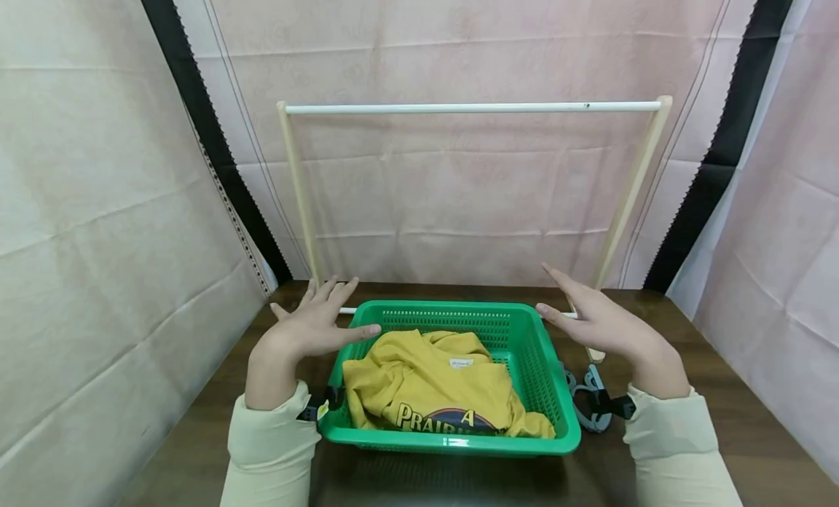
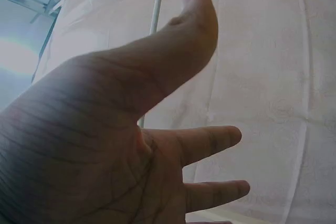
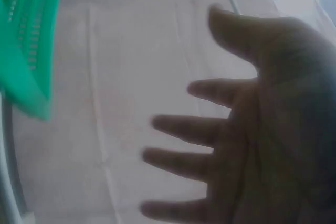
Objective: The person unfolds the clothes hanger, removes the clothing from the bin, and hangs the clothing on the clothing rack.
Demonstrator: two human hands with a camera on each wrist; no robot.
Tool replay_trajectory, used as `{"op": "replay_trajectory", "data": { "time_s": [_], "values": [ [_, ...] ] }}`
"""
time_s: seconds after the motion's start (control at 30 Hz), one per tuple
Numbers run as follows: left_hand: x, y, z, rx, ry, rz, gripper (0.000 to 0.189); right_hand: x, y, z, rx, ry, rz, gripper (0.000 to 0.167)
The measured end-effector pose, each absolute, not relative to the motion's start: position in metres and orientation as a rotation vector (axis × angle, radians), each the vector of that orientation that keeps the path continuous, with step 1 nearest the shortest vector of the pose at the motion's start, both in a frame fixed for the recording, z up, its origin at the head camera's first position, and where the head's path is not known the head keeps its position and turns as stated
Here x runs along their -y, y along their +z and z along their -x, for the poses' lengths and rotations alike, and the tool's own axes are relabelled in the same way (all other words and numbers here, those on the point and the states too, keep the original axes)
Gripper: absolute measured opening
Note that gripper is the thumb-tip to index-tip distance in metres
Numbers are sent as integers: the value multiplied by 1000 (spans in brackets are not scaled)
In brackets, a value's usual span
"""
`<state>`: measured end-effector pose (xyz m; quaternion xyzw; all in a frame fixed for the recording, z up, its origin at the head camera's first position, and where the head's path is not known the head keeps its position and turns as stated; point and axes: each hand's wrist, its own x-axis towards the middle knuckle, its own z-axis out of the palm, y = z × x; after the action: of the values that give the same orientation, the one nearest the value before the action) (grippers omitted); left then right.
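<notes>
A green plastic basket (image 1: 452, 443) stands on the dark wooden table, and a crumpled yellow printed garment (image 1: 426, 383) lies inside it. My left hand (image 1: 308, 328) hovers by the basket's left side, fingers spread and thumb pointing toward the rim. On the other side my right hand (image 1: 606, 328) is held up beside the basket's right rim, its fingers straight. Neither hand holds anything. In the left wrist view the left hand (image 2: 152, 145) shows spread fingers. The right wrist view has the right hand (image 3: 226, 140) with fingers apart and the basket's edge (image 3: 26, 72) nearby.
Behind the basket rises a rack with a white horizontal bar (image 1: 472, 108) on two cream posts. Light blue hangers (image 1: 593, 398), partly hidden, lie on the table (image 1: 714, 434) right of the basket. Pale fabric walls (image 1: 459, 201) enclose the back and sides.
</notes>
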<state>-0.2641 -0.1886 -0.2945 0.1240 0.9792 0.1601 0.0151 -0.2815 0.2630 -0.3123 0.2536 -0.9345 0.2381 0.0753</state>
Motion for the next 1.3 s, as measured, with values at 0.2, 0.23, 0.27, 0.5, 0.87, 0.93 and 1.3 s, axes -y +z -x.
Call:
{"op": "replay_trajectory", "data": {
  "time_s": [0.2,0.23,0.27,0.5,0.87,0.93,1.3],
  "values": [
    [199,-299,272,-2921,712,-454,100,-292,-320,287,2868,683,-704,50],
    [201,-300,273,-2903,743,-461,99,-298,-323,289,2891,674,-697,46],
    [205,-301,274,-2883,777,-461,99,-304,-327,290,2924,676,-684,41],
    [224,-309,288,-2782,895,-399,92,-344,-358,296,3292,894,-479,32],
    [222,-317,294,-2721,902,-396,83,-355,-400,308,3509,1068,8,36],
    [220,-317,293,-2717,898,-391,81,-353,-404,308,3512,1070,39,38],
    [210,-321,296,-2653,930,-461,67,-347,-413,314,3505,1065,5,32]
  ]
}}
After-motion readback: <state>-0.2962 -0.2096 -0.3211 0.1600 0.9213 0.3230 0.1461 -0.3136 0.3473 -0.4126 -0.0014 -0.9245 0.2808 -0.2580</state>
